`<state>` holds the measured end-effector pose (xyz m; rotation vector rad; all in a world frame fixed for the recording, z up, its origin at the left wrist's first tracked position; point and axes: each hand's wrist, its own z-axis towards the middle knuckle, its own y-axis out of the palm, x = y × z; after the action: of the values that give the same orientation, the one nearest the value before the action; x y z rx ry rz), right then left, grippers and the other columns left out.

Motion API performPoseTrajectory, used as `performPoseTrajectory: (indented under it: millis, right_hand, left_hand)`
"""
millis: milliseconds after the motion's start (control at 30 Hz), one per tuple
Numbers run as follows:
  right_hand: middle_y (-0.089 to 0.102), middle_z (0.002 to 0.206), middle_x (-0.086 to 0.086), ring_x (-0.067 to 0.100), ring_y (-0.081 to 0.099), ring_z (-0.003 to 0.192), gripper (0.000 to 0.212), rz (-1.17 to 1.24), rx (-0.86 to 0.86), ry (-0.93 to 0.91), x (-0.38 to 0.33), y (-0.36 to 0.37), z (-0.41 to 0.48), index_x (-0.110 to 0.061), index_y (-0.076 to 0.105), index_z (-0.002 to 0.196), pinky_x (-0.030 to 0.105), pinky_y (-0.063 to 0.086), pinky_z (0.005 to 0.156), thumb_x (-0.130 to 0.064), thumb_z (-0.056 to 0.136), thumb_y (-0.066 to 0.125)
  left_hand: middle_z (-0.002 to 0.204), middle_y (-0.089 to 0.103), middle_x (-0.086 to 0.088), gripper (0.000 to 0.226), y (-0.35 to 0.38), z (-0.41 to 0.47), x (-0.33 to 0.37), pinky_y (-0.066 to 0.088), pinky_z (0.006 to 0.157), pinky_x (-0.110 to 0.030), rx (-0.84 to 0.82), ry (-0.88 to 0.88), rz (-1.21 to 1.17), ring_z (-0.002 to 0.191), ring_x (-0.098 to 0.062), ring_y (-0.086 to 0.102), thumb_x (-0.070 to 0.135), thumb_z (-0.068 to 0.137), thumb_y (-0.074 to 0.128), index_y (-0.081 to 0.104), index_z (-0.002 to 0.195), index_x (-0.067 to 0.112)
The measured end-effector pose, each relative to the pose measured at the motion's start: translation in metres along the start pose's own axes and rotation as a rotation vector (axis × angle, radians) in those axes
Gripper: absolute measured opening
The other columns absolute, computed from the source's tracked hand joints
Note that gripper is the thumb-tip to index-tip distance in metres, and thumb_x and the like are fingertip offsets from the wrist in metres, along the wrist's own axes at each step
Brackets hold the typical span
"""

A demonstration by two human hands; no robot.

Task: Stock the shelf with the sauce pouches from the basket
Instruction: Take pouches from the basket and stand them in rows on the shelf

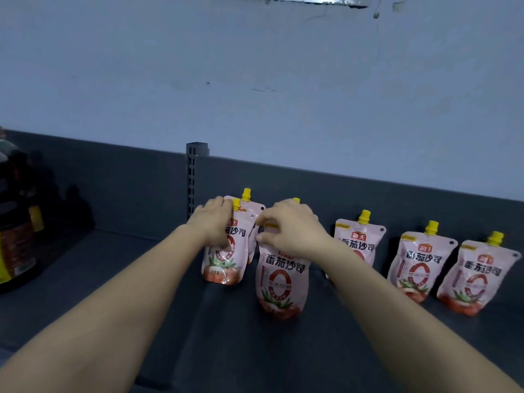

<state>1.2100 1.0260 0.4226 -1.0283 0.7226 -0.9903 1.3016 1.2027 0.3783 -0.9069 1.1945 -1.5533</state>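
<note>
Sauce pouches [416, 262] line the shelf [113, 293] — left fingers [222, 204] grip the leftmost pouch [224, 262], right fingers [272, 217] seemingly pinch the front pouch [280, 282].

Dark bottle [17, 245] w/ yellow label far left; slotted post [192, 180] (grey) at back, pale wall [255, 80].

The single head-worn wide-angle camera faces forward and slightly down, close above the dark shelf [113, 279], toward its back panel [127, 177] and the wall [255, 80].
</note>
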Motion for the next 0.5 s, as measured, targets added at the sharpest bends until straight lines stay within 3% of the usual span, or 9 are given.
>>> performPoseTrajectory:
  millis: [133, 267, 500]
  right_hand:
    - [0.049, 0.089, -0.013, 0.018, 0.046, 0.114, 0.032, 0.017, -0.007, -0.007, 0.001, 0.001, 0.000, -0.030, 0.064, 0.117, 0.036, 0.035, 0.090, -0.042, 0.088, 0.061]
    - [0.059, 0.097, -0.009, 0.018, 0.048, 0.112, 0.030, 0.039, -0.011, -0.005, 0.003, 0.001, -0.001, -0.030, 0.066, 0.114, 0.037, 0.036, 0.089, -0.042, 0.087, 0.062]
    - [0.064, 0.105, -0.007, 0.018, 0.049, 0.113, 0.032, 0.025, -0.005, 0.006, 0.000, 0.003, -0.002, -0.030, 0.066, 0.117, 0.033, 0.032, 0.085, -0.044, 0.088, 0.061]
  left_hand:
    - [0.108, 0.042, -0.004, 0.066, -0.008, 0.005, -0.009, 0.048, 0.089, -0.040, -0.029, -0.029, -0.155, 0.105, -0.025, 0.049, 0.030, 0.058, 0.088, 0.050, 0.109, 0.013]
    - [0.097, 0.057, -0.002, 0.035, -0.015, 0.002, -0.013, 0.052, 0.079, -0.039, 0.019, 0.015, -0.334, 0.091, -0.025, 0.060, 0.009, 0.065, 0.080, 0.057, 0.092, 0.015]
    - [0.105, 0.065, 0.002, 0.038, -0.008, -0.005, -0.012, 0.054, 0.082, -0.045, 0.071, 0.036, -0.429, 0.095, -0.021, 0.062, 0.010, 0.071, 0.073, 0.056, 0.103, 0.022]
